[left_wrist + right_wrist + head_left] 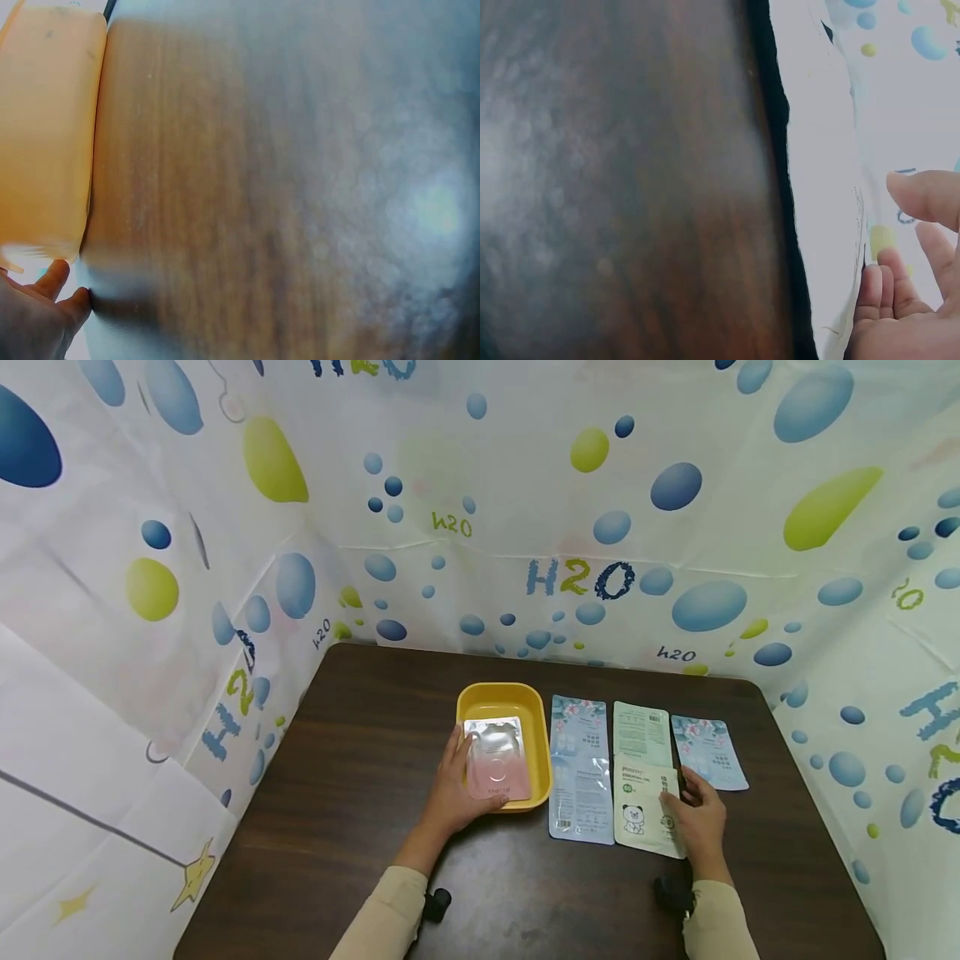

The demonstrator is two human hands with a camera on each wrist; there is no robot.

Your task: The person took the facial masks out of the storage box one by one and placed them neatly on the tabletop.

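Observation:
A pink and silver sachet [497, 760] lies over the yellow tray [546, 727]. My left hand [459, 789] is spread round the tray's near left corner, fingers straight along the sachet's left edge and thumb at its bottom edge. In the left wrist view, fingertips [56, 277] touch the tray's corner. My right hand [697, 818] rests at the right edge of a pale green sachet with a bear print [647, 806], thumb on its face. The right wrist view shows a gap between that thumb [922, 195] and the loosely bent fingers; no sachet appears there.
Beside the tray lie blue flowered sachets [577, 735], a green printed sachet [641, 731] and a smaller blue sachet [708, 747]. They rest on a dark wooden table [375, 727]. A patterned white curtain [510, 485] surrounds its back and sides.

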